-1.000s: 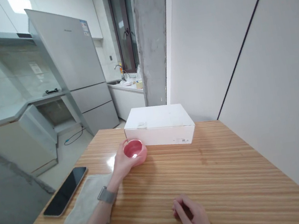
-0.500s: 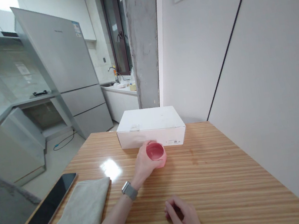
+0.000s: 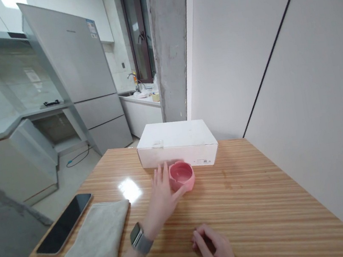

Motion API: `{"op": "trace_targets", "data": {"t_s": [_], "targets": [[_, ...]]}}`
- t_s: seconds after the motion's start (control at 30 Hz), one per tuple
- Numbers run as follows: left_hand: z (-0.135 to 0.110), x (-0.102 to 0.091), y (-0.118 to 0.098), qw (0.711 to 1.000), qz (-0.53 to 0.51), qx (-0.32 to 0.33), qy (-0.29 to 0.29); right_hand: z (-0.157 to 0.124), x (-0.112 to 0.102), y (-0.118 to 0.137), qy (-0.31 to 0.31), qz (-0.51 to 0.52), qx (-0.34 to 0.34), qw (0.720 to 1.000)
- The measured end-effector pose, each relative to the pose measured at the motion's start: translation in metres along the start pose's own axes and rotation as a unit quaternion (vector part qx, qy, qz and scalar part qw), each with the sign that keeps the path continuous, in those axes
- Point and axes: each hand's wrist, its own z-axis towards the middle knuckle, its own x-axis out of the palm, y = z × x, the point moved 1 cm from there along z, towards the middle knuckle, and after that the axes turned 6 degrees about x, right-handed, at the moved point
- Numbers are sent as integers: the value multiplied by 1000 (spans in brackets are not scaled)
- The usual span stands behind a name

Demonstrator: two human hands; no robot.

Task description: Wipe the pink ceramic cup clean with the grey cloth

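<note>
A small pink ashtray (image 3: 182,176) with a notched rim sits upright on the wooden table, just in front of a white box (image 3: 177,147). My left hand (image 3: 162,194) is at its left side, fingers spread and no longer wrapped round it. The thumb reaches along the front of the ashtray; whether it still touches I cannot tell. A watch is on the left wrist. Nearer the table's front edge, my right hand (image 3: 214,248) rests loosely curled, with thumb and forefinger together and nothing visible in it.
On the left of the table (image 3: 259,201) lie a folded grey cloth (image 3: 97,234) and a black phone (image 3: 65,224). A white wall (image 3: 308,95) rises along the right. Beyond the table stand a grey pillar (image 3: 171,51) and a silver fridge (image 3: 85,68).
My left hand has let go of the ashtray; its fingers have opened and drawn back to the left. The ashtray stands in nearly the same place. My right hand stays curled.
</note>
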Motion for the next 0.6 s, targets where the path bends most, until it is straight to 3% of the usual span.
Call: {"op": "trace_targets", "data": {"t_s": [0.07,0.13,0.27,0.37,0.47,0.53,0.6], "targets": [[-26,-16,2,996,89,9,-18,0,0,-2,-6,1,3,1000],[-57,-35,9,984,171,-23,-39,0,1,-4,-11,1,4,1000],[-117,-66,32,938,333,-68,-66,-1,2,-5,-13,-7,7,1000],[-145,-79,52,928,362,-81,-28,-1,7,2,-12,-1,22,1000],[-153,-85,63,928,356,-108,4,1,16,12,39,108,75,991],[-149,-83,60,928,351,-126,-5,3,25,21,94,251,156,951],[-142,-77,50,935,335,-112,-32,4,35,29,152,401,270,862]]}}
